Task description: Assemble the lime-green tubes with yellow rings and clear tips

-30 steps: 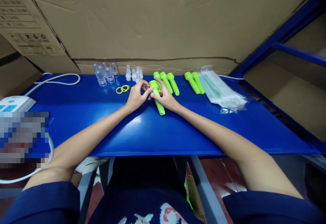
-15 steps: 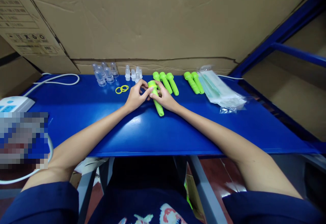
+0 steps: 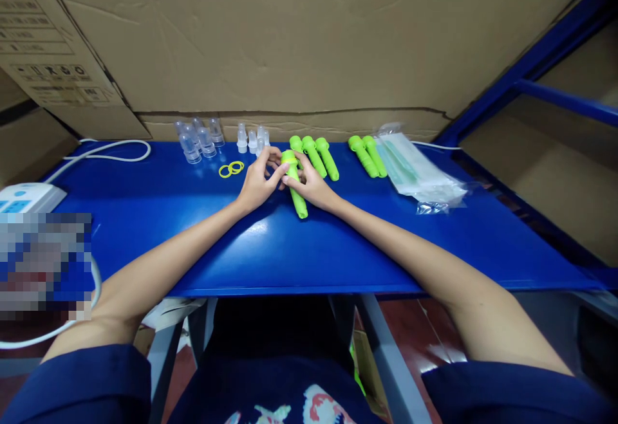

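Between my hands is a lime-green flashlight-shaped body [image 3: 297,200], its wide head tilted away from me and a yellow ring around that head. My left hand [image 3: 261,179] is closed on the head from the left, with the thumb against its side. From the right, my right hand [image 3: 311,183] grips the same piece just under the head. Some fingertips are hidden behind it. Loose yellow rings [image 3: 232,168] lie left of my left hand. Small clear-and-white plastic caps [image 3: 242,139] stand just beyond it. Three similar green bodies [image 3: 315,157] lie behind my right hand.
Larger clear plastic cups [image 3: 190,147] stand at the back left. Two more green bodies [image 3: 367,157] lie right, beside a plastic bag of face masks [image 3: 420,170]. A white power strip [image 3: 31,200] with a cable sits at the left edge. Cardboard [image 3: 313,44] walls the back.
The green body's lower end has shifted slightly left, and its head has moved up a little. Both hands keep their hold on it.
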Demonstrator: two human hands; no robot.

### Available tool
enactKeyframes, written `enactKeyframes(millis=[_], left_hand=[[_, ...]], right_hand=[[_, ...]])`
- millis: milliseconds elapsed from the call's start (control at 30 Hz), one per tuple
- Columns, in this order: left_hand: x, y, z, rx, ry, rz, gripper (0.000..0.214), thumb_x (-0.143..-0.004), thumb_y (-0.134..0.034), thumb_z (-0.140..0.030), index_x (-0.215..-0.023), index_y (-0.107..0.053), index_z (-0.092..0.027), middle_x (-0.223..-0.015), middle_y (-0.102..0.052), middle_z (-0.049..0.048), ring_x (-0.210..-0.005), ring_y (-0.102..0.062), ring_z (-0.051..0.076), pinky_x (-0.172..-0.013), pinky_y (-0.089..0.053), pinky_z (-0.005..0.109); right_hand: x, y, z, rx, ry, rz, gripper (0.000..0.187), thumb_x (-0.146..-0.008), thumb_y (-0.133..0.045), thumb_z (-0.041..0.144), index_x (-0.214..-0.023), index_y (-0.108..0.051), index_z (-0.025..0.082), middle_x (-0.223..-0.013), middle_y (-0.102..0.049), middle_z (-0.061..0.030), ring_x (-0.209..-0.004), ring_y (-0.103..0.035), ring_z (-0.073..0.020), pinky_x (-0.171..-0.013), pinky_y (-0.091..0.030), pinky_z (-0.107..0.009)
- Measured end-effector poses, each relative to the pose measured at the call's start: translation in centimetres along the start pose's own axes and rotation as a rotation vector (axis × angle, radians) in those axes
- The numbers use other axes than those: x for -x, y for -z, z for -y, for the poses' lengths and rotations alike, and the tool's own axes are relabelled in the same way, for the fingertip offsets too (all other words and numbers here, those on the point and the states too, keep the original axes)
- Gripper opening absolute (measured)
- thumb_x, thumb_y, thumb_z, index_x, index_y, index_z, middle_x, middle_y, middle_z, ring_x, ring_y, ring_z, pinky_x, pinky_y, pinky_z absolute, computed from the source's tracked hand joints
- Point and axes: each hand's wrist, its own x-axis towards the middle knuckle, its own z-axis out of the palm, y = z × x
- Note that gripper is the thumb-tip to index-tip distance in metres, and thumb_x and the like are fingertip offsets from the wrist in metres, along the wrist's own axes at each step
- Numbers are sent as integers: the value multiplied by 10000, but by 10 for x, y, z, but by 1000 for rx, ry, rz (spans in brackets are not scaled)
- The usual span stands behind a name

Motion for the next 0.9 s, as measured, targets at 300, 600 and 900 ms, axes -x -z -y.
enactKeyframes(millis=[300, 600, 900], left_hand=[[0, 0, 2, 1, 8, 0, 291, -926, -634, -411, -1127, -557, -215, -953, -699, 53, -843, -681, 162, -677, -500, 264], [-1, -3, 7, 23, -4, -8, 227, -916, -635, -318, -1068, -519, -195, -1052, -676, 67, -843, -676, 138, -676, -490, 246], [-1, -1, 8, 1, -26, -38, 253, -909, -651, -323, -1088, -531, -192, -1091, -635, 70, -830, -661, 132, -654, -484, 238]], right_hand=[[1, -1, 1, -10, 24, 23, 735, -855, -688, 429, -1463, -318, 245, -983, -679, -49, -824, -722, -214, -773, -619, -404], [2, -2, 1, 15, 74, -150, 701, -861, -701, 449, -1355, -241, 261, -975, -665, -36, -806, -712, -192, -766, -619, -392], [0, 0, 1, 28, 73, -131, 619, -896, -636, 528, -1392, -351, 294, -874, -642, -11, -577, -600, -140, -477, -547, -290]])
